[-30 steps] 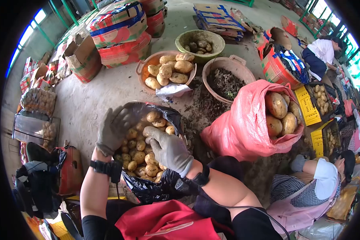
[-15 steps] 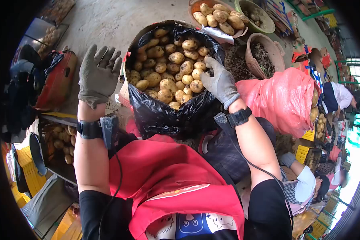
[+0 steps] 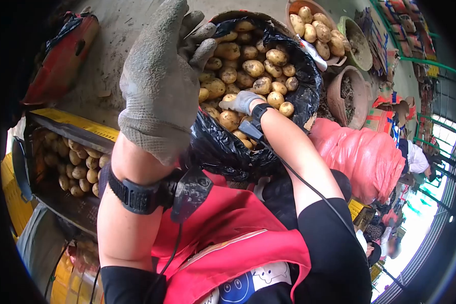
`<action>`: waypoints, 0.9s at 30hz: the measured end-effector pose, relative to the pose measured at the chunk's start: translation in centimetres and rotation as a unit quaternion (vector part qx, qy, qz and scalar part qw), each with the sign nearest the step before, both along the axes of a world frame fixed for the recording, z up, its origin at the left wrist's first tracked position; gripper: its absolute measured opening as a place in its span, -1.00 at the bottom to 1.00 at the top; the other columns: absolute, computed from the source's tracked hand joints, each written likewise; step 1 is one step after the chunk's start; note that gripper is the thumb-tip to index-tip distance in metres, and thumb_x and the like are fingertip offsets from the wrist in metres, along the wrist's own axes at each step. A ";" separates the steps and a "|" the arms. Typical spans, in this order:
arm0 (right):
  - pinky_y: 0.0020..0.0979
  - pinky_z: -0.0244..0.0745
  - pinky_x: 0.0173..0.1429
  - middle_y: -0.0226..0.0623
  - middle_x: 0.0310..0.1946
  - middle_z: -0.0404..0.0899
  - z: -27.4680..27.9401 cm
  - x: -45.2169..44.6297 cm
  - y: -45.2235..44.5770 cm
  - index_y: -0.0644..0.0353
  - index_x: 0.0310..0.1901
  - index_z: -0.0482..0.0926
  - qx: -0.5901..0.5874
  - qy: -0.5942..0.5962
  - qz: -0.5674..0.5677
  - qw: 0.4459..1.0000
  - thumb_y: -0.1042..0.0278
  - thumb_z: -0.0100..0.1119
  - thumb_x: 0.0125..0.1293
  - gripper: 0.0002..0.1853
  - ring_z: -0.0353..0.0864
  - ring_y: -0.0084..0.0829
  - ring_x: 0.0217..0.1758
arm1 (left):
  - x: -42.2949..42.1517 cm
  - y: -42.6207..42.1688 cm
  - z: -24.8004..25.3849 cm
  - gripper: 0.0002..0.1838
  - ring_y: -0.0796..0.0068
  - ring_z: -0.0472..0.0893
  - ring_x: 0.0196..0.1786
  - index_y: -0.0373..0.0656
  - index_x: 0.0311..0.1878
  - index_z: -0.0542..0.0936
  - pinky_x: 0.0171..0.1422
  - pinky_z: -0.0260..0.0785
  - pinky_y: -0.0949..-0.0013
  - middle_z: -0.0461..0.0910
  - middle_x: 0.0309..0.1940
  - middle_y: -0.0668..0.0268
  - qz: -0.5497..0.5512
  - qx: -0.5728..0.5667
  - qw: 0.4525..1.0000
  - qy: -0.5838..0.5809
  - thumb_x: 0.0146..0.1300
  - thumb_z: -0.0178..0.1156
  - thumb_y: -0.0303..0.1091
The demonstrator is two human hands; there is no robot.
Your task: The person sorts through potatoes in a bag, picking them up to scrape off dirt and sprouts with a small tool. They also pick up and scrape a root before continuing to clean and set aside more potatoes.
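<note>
My left hand [image 3: 159,76], in a grey dusty knit glove, is raised large and close to the camera at the left rim of the box. Its fingers are bent but apart, with nothing visible in them. Under it, a round box lined with a black plastic bag [image 3: 228,152] holds many soil-marked potatoes [image 3: 253,67]. Inside this box, my right hand [image 3: 240,103], also gloved in grey, rests low among the potatoes, touching them. Its fingertips point left, and most of its fingers are hidden, so a grip on a potato cannot be made out.
A crate of potatoes [image 3: 78,167] stands at the left, below a red box [image 3: 61,61]. Behind the lined box are an orange basin of large potatoes [image 3: 316,30], a green basin [image 3: 357,43] and a debris-filled tub [image 3: 347,96]. A pink sack [image 3: 357,159] is at the right.
My left hand has risen toward the camera, its fingers more bent. My right hand has moved from the box's right edge into its lower middle. The view has shifted left.
</note>
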State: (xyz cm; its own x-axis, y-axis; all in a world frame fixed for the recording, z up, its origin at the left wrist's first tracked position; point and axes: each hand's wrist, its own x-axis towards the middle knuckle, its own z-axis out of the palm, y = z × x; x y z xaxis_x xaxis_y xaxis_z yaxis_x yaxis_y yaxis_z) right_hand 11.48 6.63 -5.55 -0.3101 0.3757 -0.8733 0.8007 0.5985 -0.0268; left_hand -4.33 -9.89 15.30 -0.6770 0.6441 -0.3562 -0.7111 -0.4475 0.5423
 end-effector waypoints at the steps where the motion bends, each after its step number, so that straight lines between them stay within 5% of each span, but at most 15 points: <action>1: -0.09 0.42 0.55 -0.01 0.45 0.57 -1.9 -0.7 -0.3 0.20 0.41 0.61 0.000 -0.023 0.013 1.000 -0.54 0.24 0.25 -0.03 0.58 -0.05 0.49 | -0.4 -0.1 -0.2 -0.62 -0.02 0.64 0.28 -0.24 0.33 0.55 0.42 0.54 0.00 0.64 0.21 0.01 0.002 0.006 1.000 0.007 0.62 0.14 -0.22; 6: -0.12 0.51 0.47 -0.04 0.41 0.62 -1.4 -1.9 -0.7 0.20 0.36 0.65 0.013 -0.052 0.008 0.999 -0.43 0.30 0.24 -0.11 0.62 -0.13 0.46 | -1.5 0.1 -0.8 -0.61 0.00 0.64 0.30 -0.24 0.33 0.56 0.45 0.51 0.00 0.63 0.24 0.03 0.003 0.000 1.000 0.010 0.61 0.16 -0.21; 8: -0.15 0.55 0.43 0.02 0.38 0.63 -1.3 -1.3 -0.4 0.21 0.33 0.67 0.030 0.005 -0.038 0.999 -0.38 0.33 0.21 -0.14 0.65 -0.11 0.43 | -1.5 0.2 -0.6 -0.60 0.00 0.63 0.30 -0.24 0.33 0.56 0.46 0.50 0.00 0.63 0.25 0.02 0.005 0.009 1.000 0.015 0.61 0.16 -0.20; 9: -0.23 0.56 0.38 0.17 0.21 0.71 -2.3 -0.1 0.4 0.35 0.15 0.75 0.016 0.060 -0.120 0.991 -0.43 0.39 0.09 -0.09 0.72 -0.04 0.28 | -1.3 0.2 -0.5 -0.60 0.01 0.63 0.31 -0.25 0.33 0.56 0.47 0.49 0.00 0.62 0.26 0.02 0.009 0.015 1.000 0.019 0.60 0.16 -0.20; 10: -0.19 0.59 0.35 0.09 0.17 0.74 -2.3 0.1 1.0 0.34 0.20 0.72 0.011 0.080 -0.176 0.981 -0.38 0.39 0.14 -0.13 0.75 -0.05 0.20 | -1.4 0.2 -0.6 -0.60 0.01 0.63 0.31 -0.25 0.33 0.56 0.47 0.49 0.00 0.62 0.26 0.02 0.011 0.017 1.000 0.016 0.60 0.16 -0.20; 12: -0.11 0.64 0.28 -0.02 0.18 0.73 -1.2 1.8 2.1 0.26 0.29 0.67 -0.149 0.207 -0.378 0.890 -0.31 0.37 0.23 -0.19 0.76 -0.03 0.14 | -1.6 0.1 -0.5 -0.60 0.03 0.63 0.30 -0.26 0.33 0.56 0.47 0.49 0.02 0.63 0.25 0.05 -0.004 0.027 1.000 0.007 0.60 0.16 -0.20; 15: -0.14 0.73 0.27 -0.08 0.24 0.68 2.5 2.5 3.3 0.30 0.33 0.56 -0.353 0.352 -0.496 0.711 -0.15 0.23 0.49 -0.33 0.73 -0.18 0.27 | -0.2 0.5 0.5 -0.59 0.14 0.64 0.29 -0.25 0.32 0.57 0.44 0.52 0.10 0.65 0.23 0.11 0.012 -0.004 1.000 0.021 0.60 0.19 -0.18; 16: -0.16 0.73 0.27 -0.06 0.23 0.68 6.6 2.9 3.5 0.30 0.38 0.52 -0.409 0.455 -0.445 0.654 -0.12 0.22 0.51 -0.33 0.72 -0.18 0.28 | 0.4 0.6 1.1 -0.59 0.14 0.64 0.29 -0.25 0.32 0.57 0.44 0.52 0.10 0.65 0.23 0.11 0.003 0.008 0.999 0.038 0.60 0.19 -0.18; 20: -0.29 0.57 0.41 -0.19 0.24 0.64 15.9 6.2 3.0 0.31 0.43 0.45 -0.295 0.566 -0.302 0.708 -0.11 0.31 0.49 -0.28 0.68 -0.36 0.24 | 3.9 0.2 1.8 -0.59 0.47 0.63 0.20 -0.13 0.28 0.61 0.33 0.45 0.35 0.66 0.12 0.33 -0.076 -0.177 0.970 0.151 0.54 0.30 -0.09; 22: -0.37 0.46 0.47 -0.24 0.23 0.62 20.9 8.0 0.7 0.32 0.44 0.44 -0.202 0.633 -0.233 0.710 -0.05 0.46 0.41 -0.24 0.56 -0.44 0.34 | 6.0 -0.3 2.5 -0.48 0.54 0.59 0.13 -0.12 0.39 0.53 0.25 0.43 0.38 0.66 0.12 0.34 -0.209 -0.082 0.964 0.143 0.53 0.31 -0.04; 24: -0.29 0.34 0.59 -0.12 0.39 0.54 22.8 10.4 -0.6 0.36 0.50 0.37 -0.166 0.635 -0.224 0.720 -0.12 0.39 0.43 -0.16 0.50 -0.31 0.47 | 8.1 -0.6 2.5 -0.55 0.54 0.62 0.14 -0.03 0.39 0.54 0.09 0.48 0.47 0.67 0.07 0.40 -0.279 -0.130 0.944 0.120 0.59 0.22 -0.03; 27: -0.22 0.36 0.61 -0.12 0.48 0.49 23.1 14.2 -1.7 0.37 0.49 0.44 -0.068 0.732 -0.149 0.661 0.02 0.04 0.69 -0.40 0.46 -0.28 0.55 | 10.6 -0.7 0.6 -0.49 0.53 0.63 0.17 -0.01 0.47 0.46 -0.04 0.58 0.46 0.64 0.20 0.38 -0.403 -0.009 0.915 0.005 0.57 0.27 -0.10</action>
State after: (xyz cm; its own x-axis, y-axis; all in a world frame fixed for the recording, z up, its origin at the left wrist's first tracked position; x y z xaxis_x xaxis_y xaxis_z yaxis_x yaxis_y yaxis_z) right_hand 25.65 4.89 17.58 -0.7901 0.5598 0.2496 -0.0617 0.3325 -0.9411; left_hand 6.23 -10.54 15.91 0.0123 0.9295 -0.3687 -0.8013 0.2297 0.5524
